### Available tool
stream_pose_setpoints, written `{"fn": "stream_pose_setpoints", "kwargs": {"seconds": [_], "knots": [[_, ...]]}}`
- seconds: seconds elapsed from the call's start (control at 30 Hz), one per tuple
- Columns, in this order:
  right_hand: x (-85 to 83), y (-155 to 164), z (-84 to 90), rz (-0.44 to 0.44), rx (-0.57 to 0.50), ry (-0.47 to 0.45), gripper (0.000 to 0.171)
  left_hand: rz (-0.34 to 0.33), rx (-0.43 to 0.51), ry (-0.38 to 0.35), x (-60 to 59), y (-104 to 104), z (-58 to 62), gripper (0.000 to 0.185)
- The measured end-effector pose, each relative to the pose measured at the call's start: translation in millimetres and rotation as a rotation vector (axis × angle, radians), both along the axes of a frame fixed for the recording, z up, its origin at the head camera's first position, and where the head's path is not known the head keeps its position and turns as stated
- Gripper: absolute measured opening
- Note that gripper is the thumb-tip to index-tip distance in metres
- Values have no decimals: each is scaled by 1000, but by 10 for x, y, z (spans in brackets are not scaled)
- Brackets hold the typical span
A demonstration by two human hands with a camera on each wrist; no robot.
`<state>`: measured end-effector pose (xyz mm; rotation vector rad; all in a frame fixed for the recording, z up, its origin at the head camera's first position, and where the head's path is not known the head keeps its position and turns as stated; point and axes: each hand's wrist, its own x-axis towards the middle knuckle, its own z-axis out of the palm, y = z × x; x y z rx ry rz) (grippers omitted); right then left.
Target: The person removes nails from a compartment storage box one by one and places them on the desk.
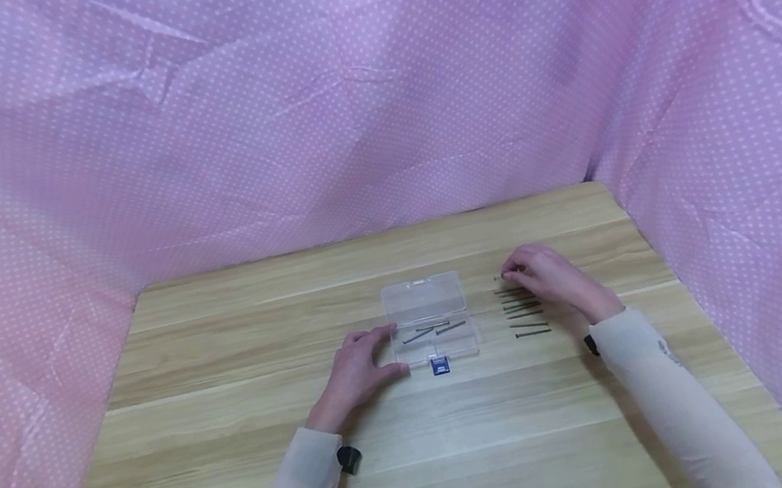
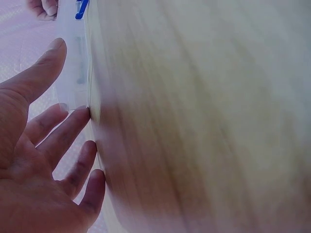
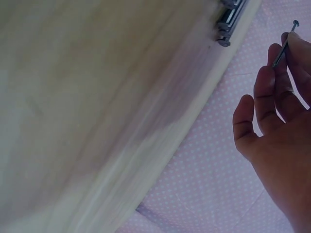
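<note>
Pinching a nail (image 3: 285, 44), right hand (image 1: 549, 278); left hand (image 1: 359, 369) spread against clear box (image 1: 430, 318).

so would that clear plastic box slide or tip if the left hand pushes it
The box looks thin-walled, low and flat, so it would probably slide across the smooth wooden table rather than tip. It holds only a few nails, so it is likely light. The left hand at its edge may be steadying it.
</note>
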<state>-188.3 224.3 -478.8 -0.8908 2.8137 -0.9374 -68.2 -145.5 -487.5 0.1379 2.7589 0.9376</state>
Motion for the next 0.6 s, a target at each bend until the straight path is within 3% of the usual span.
{"fn": "stream_pose_setpoints", "kwargs": {"seconds": [0.3, 0.6], "knots": [[-73, 5, -113, 8, 46, -39, 10, 12, -3, -9, 6, 7, -8, 77], [-115, 12, -95, 39, 94, -56, 8, 13, 2, -2, 10, 6, -1, 77]]}}
